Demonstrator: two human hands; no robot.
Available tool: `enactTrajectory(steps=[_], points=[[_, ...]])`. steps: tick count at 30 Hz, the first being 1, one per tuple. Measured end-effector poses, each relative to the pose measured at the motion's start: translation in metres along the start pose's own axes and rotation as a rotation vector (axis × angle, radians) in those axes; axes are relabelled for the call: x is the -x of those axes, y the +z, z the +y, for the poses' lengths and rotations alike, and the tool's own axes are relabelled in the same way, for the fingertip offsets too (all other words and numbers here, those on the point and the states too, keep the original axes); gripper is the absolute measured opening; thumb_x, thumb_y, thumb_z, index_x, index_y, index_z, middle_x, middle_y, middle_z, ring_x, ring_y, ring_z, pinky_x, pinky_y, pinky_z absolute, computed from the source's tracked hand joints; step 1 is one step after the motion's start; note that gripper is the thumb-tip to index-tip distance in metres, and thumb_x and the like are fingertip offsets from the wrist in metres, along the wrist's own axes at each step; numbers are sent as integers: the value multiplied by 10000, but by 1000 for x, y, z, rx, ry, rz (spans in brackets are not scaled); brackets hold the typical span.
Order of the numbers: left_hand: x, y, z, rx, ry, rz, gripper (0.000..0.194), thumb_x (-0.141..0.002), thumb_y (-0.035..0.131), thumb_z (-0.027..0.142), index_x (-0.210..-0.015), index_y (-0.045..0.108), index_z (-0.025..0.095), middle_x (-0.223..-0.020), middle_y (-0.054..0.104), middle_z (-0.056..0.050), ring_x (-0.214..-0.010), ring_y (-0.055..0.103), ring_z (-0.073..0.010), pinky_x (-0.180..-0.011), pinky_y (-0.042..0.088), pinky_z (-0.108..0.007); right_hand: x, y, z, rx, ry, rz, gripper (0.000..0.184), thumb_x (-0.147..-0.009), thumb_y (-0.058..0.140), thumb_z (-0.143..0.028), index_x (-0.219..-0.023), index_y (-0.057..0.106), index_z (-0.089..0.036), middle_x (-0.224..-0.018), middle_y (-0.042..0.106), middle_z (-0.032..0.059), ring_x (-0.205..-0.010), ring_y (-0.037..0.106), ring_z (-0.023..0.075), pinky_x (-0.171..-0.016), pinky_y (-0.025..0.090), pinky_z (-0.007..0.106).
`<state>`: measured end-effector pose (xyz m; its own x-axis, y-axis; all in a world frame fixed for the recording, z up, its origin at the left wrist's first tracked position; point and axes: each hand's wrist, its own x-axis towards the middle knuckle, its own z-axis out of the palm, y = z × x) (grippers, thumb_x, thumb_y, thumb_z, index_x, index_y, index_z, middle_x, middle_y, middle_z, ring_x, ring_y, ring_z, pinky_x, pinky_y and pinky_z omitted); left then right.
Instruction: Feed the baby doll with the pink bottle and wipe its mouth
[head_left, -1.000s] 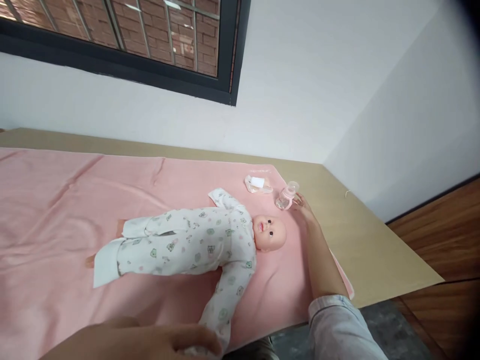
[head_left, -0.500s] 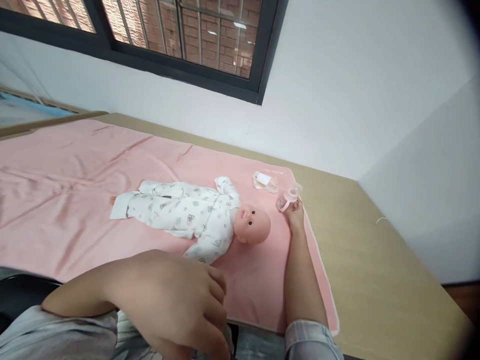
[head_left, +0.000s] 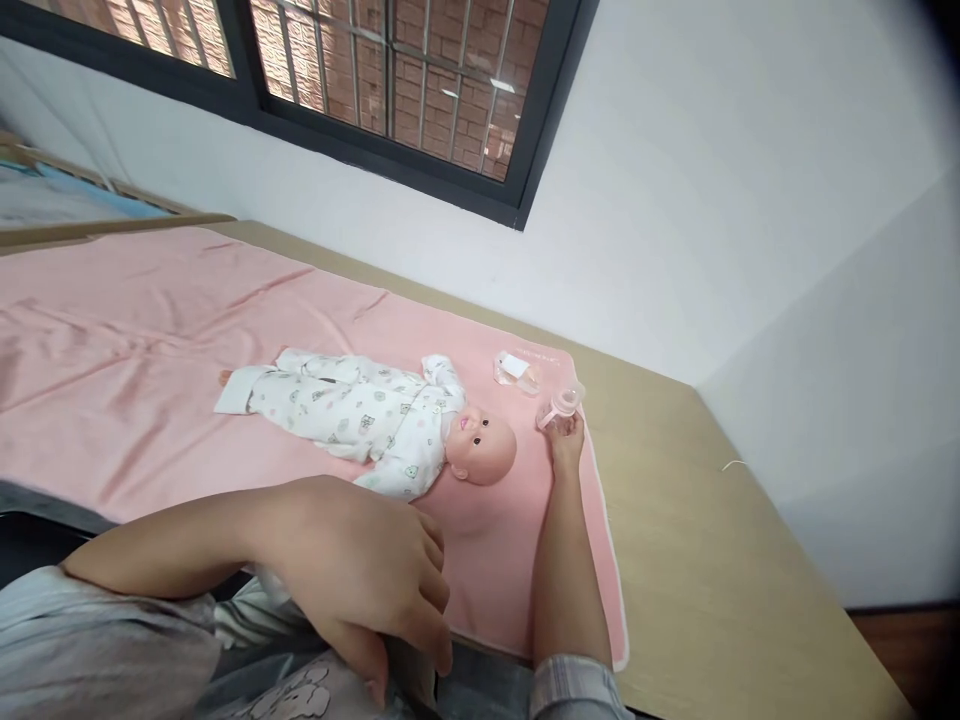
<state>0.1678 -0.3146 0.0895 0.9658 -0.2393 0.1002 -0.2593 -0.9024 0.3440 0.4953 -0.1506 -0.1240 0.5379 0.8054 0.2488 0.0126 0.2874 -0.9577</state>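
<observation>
A baby doll [head_left: 390,420] in a white printed sleepsuit lies on its back on a pink blanket [head_left: 135,340], head to the right. My right hand [head_left: 564,436] reaches past the doll's head and closes round a small pink baby bottle [head_left: 556,408] at the blanket's far right corner. My left hand [head_left: 360,570] hangs near my lap at the table's front edge, fingers curled downward against printed cloth; whether it grips that cloth I cannot make out.
A small clear packet with a white label [head_left: 516,370] lies just behind the bottle. The tan table [head_left: 712,560] extends right of the blanket into a white wall corner. A dark-framed window [head_left: 390,90] runs above.
My right hand went from touching the bottle to closing round it. My left hand pulled back from the doll's sleeve toward my lap. The view swung left and back.
</observation>
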Motion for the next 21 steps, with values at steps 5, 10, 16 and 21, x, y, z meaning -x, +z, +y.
enactTrajectory(steps=[5, 10, 16, 21], points=[[7, -4, -12, -34, 14, -28, 294, -870, 666, 322, -1124, 642, 176, -801, 713, -38, -744, 653, -220, -751, 462, -333, 1, 1, 0, 25, 3, 36, 752, -512, 752, -330, -1190, 463, -181, -1273, 562, 145, -1159, 559, 270, -1039, 434, 457], [28, -12, -33, 60, 37, -38, 284, -921, 589, 339, -1147, 636, 173, -907, 720, -66, -835, 663, -224, -819, 481, -325, 2, 3, -8, 38, 4, 99, 779, -496, 779, -334, -1188, 459, -173, -1245, 576, 135, -1137, 572, 271, -1074, 388, 487], [73, -37, -76, 209, -176, 189, 345, -923, 566, 239, -1265, 577, 190, -1331, 546, -110, -1230, 525, -218, -1013, 428, -287, 14, 20, -54, 42, -35, -10, 801, -531, 827, -325, -1230, 451, -218, -1237, 608, 99, -1168, 574, 253, -1062, 411, 481], [94, -45, -122, 145, -517, 524, 458, -925, 574, 285, -1370, 464, 294, -1409, 483, -30, -1253, 496, -207, -1019, 423, -309, 37, 71, -119, 107, -40, -235, 710, -587, 848, -338, -1163, 446, -229, -1210, 616, 107, -1097, 618, 245, -961, 505, 417]])
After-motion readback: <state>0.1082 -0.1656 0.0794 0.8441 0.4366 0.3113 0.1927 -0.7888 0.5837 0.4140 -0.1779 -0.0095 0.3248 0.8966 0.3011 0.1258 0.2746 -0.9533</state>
